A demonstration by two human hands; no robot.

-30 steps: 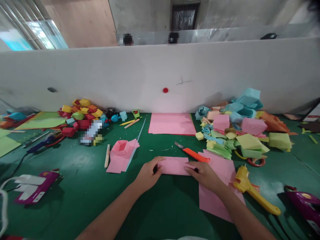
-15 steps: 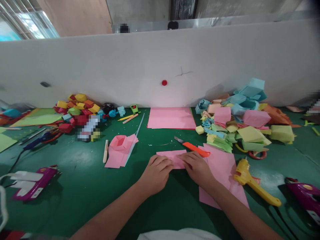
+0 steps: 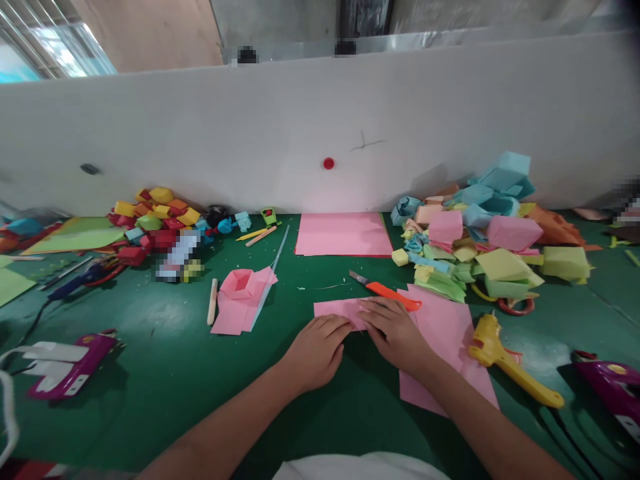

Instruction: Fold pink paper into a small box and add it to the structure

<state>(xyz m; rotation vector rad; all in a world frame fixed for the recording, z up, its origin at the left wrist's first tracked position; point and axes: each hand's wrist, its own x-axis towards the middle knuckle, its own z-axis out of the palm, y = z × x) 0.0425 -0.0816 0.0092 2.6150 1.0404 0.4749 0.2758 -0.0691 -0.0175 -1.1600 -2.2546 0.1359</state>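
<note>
A folded strip of pink paper (image 3: pixel 336 309) lies on the green table (image 3: pixel 165 373) in front of me. My left hand (image 3: pixel 315 350) rests on its near edge with the fingers curled down against it. My right hand (image 3: pixel 395 333) lies flat over the strip's right end, fingers stretched out and pressing. A larger pink sheet (image 3: pixel 445 347) lies under my right wrist. An orange utility knife (image 3: pixel 385 292) lies just beyond my right hand.
A yellow glue gun (image 3: pixel 505 360) lies to the right, purple ones at far right (image 3: pixel 613 393) and far left (image 3: pixel 70 367). Piles of folded paper boxes sit at back left (image 3: pixel 155 223) and back right (image 3: pixel 480 233). A pink paper stack (image 3: pixel 343 235) and a pink folded piece (image 3: pixel 243 293) lie ahead. A white partition (image 3: pixel 320 127) closes the back.
Both hands came together over the pink strip, folding it narrower; the left hand slid onto its near edge and the right flattened over its right end.
</note>
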